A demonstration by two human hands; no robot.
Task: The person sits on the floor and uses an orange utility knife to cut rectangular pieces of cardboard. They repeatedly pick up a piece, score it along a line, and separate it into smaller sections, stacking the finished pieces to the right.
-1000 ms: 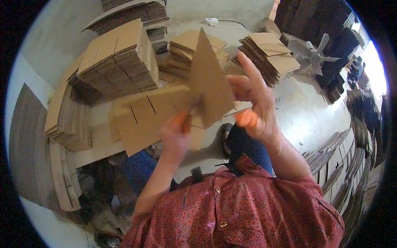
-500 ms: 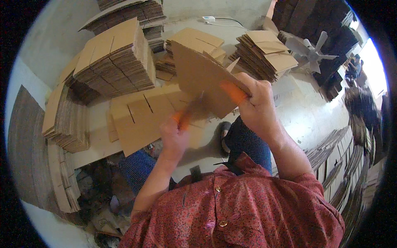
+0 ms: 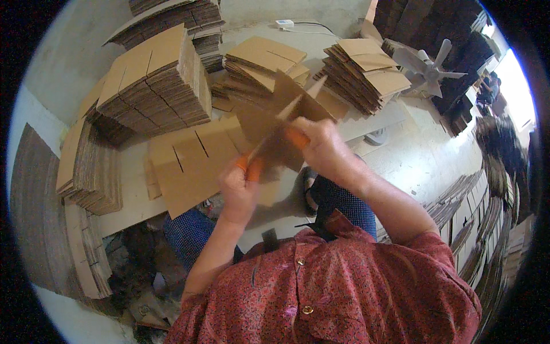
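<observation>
Plainly, one left hand [image 3: 239,182], one right hand [image 3: 324,142], each grip pinching crossed cardboard [image 3: 275,129], one fan [image 3: 431,72].

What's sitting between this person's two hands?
In the head view, brown cardboard pieces standing crosswise to one another fill the stretch between the left hand and the right hand; their lower part is blurred.
</observation>
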